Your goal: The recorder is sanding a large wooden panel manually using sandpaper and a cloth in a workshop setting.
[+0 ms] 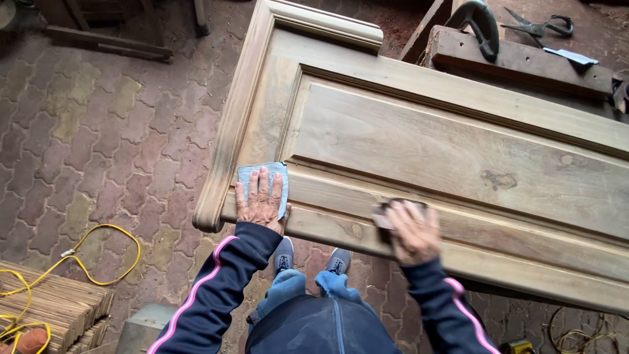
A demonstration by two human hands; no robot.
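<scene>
Head view looks straight down on a large, unfinished pale wooden door panel with a raised centre field and moulded frame (419, 151), lying flat and slanting from upper left to lower right above a floor of interlocking reddish-brown paving blocks (98, 131). The left hand (261, 202) lies flat, fingers spread, pressing a light blue-grey sheet of sandpaper (252, 174) against the panel's near edge, close to its left corner; its grip is released, palm down on the sheet rather than closed around it. The right hand (411, 231) is blurred and curls over a small dark folded piece of sandpaper (382, 215) on the same near rail, further toward the middle of the panel; its grip is clenched on that piece. Both arms wear dark navy sleeves with pink stripes (216, 288). Below the panel's near edge, two grey shoes (311, 259) and blue trousers show on the paving. A yellow cable (98, 259) loops over the floor at the lower left beside a stack of thin wooden slats (52, 305). Beyond the panel's far edge, at the upper right, a dark wooden beam (524, 62) carries a black curved clamp (481, 23), with black scissors (540, 27) lying just behind it.
</scene>
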